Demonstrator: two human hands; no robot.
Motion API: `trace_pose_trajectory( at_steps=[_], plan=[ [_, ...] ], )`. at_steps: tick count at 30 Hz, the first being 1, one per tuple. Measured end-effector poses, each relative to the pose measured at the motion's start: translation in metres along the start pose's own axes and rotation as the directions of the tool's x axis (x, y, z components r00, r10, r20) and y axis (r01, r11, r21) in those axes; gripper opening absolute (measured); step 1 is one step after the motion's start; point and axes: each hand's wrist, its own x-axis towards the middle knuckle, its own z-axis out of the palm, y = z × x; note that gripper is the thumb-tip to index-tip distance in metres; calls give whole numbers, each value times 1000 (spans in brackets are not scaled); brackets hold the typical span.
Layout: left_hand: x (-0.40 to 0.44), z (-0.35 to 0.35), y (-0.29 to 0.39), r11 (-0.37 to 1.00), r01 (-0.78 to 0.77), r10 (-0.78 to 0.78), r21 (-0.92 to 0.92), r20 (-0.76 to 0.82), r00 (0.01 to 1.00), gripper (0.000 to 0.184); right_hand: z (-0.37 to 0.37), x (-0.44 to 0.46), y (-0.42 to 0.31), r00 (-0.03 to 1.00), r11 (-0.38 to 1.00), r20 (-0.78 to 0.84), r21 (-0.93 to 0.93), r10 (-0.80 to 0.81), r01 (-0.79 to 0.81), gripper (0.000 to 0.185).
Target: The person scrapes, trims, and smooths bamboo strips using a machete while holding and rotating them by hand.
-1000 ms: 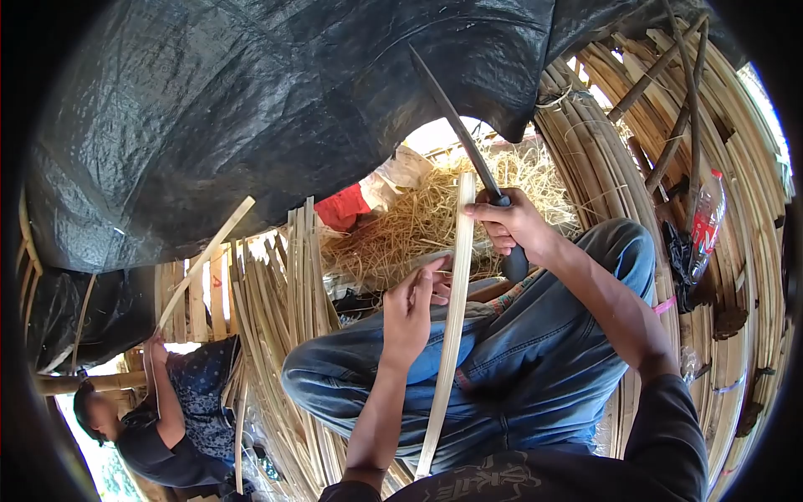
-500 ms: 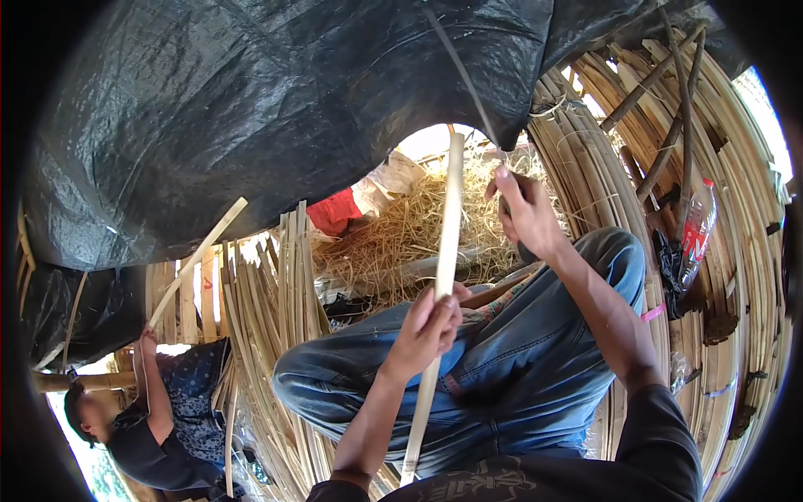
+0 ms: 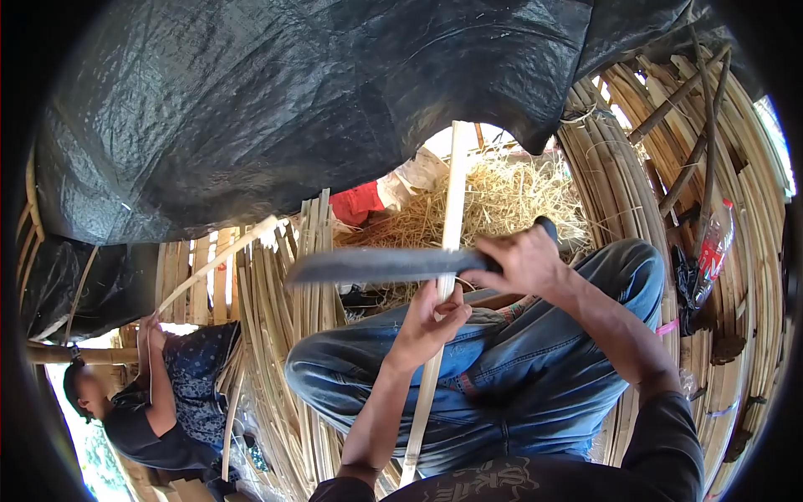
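Observation:
A long pale bamboo strip (image 3: 456,184) stands nearly upright in front of me, its lower end by my shirt. My left hand (image 3: 427,330) is closed round it at about mid-length. My right hand (image 3: 525,259) grips a machete (image 3: 368,265) by its dark handle. The blade lies level, pointing left, and crosses the strip just above my left hand. From this view I cannot tell whether the edge touches the bamboo. Both hands are above my crossed legs in jeans (image 3: 535,368).
Bundled bamboo strips (image 3: 615,180) stand on the right, near a plastic bottle (image 3: 713,247). Shavings (image 3: 493,201) are heaped ahead. Black plastic sheeting (image 3: 276,109) hangs overhead. At left a co-worker (image 3: 159,427) holds another bamboo strip (image 3: 213,266).
The machete has swung down from pointing up to lying level across the strip. My right hand has lowered. My left hand still holds the bamboo. The co-worker's strip has tilted lower.

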Motion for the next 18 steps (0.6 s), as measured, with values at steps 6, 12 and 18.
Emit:
trace_pose_trajectory(
  at_steps=[6,12,18],
  plan=[
    [0,3,18,994,75,-81,-78,-89,993,48,5,6,48,839,822,4,195,545,-535,57],
    [2,-6,13,987,118,-131,-113,-118,984,36,-6,-1,44,730,639,82,426,678,-641,65],
    [0,-3,-5,996,89,-91,-17,-199,976,26,2,1,-1,983,958,80,225,163,-177,53]
  ],
)
